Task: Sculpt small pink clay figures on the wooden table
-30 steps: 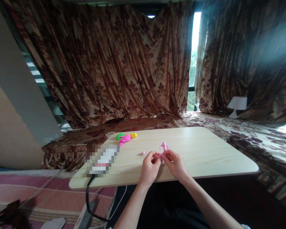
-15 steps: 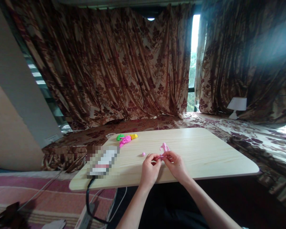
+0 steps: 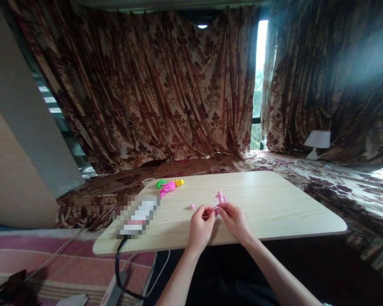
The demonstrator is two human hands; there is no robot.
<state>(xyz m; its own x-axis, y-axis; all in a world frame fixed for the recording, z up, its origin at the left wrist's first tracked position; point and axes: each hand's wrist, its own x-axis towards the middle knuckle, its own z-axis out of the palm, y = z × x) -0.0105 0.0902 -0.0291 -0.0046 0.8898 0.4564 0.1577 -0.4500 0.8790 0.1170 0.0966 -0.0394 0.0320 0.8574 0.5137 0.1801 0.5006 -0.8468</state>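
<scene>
My left hand (image 3: 201, 224) and my right hand (image 3: 235, 220) meet over the near part of the table, fingertips pinched together. Between them is a thin piece of pink modelling clay (image 3: 215, 209), mostly covered by the fingers. Just beyond the fingertips is a small pink clay figure (image 3: 220, 197) with a rounded top and thin limbs. Whether it joins the pinched piece I cannot tell. A small pink clay ball (image 3: 192, 206) lies apart on the table, left of the figure.
Toward the table's (image 3: 284, 208) far left lie a green lump (image 3: 161, 183), a bright pink lump (image 3: 168, 188) and a yellow lump (image 3: 179, 182). A blurred-out flat object (image 3: 138, 216) with a black cable (image 3: 117, 267) occupies the left edge. A white lamp (image 3: 318, 139) stands at the back right.
The fingers of both hands have shifted very slightly around the pink clay piece. Everything else on the table stays where it was.
</scene>
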